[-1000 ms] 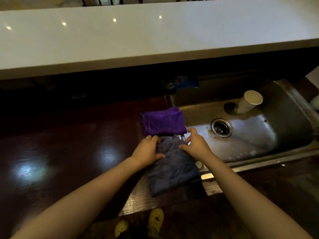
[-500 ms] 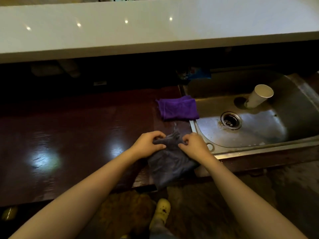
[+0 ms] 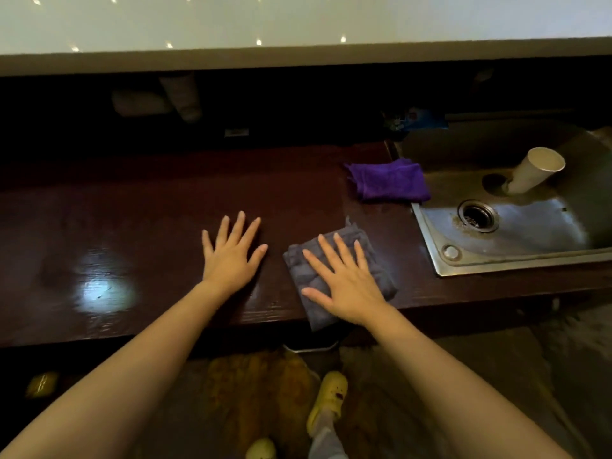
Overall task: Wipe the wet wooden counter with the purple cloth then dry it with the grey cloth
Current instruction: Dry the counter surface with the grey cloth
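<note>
The dark wooden counter runs across the view, glossy with a bright light patch at the left. The grey cloth lies folded near the counter's front edge, one corner hanging over it. My right hand lies flat on the grey cloth with fingers spread. To its left, my left hand rests flat on the bare wood, fingers apart, holding nothing. The purple cloth lies folded farther back, at the sink's left rim.
A steel sink is set into the counter at the right, with a drain and a tipped white paper cup. A white upper counter overhangs the back. Yellow shoes show on the floor below.
Both hands held the bunched grey cloth by its top edge; now it lies flat on the counter, my right hand pressed on it and my left hand moved off onto the wood.
</note>
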### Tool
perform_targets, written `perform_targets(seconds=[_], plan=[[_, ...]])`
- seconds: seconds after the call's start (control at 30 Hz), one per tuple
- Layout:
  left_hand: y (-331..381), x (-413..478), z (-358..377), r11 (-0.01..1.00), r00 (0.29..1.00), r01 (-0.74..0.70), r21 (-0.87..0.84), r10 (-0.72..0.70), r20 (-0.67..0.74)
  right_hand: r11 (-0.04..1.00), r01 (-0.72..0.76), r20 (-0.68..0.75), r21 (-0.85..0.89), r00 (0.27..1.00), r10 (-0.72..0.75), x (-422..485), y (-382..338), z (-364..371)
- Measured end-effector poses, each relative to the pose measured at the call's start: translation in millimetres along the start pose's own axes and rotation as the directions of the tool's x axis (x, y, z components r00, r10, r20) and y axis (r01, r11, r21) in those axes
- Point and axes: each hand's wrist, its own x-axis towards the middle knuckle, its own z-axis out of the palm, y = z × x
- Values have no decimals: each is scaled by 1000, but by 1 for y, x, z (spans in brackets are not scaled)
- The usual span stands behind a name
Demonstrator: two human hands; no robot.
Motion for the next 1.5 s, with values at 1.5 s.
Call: perform_targets(seconds=[1.5], plan=[[-28, -1, 2, 997, 995, 4, 83, 4, -101, 923, -381, -46, 48, 923, 383, 244, 18, -22]])
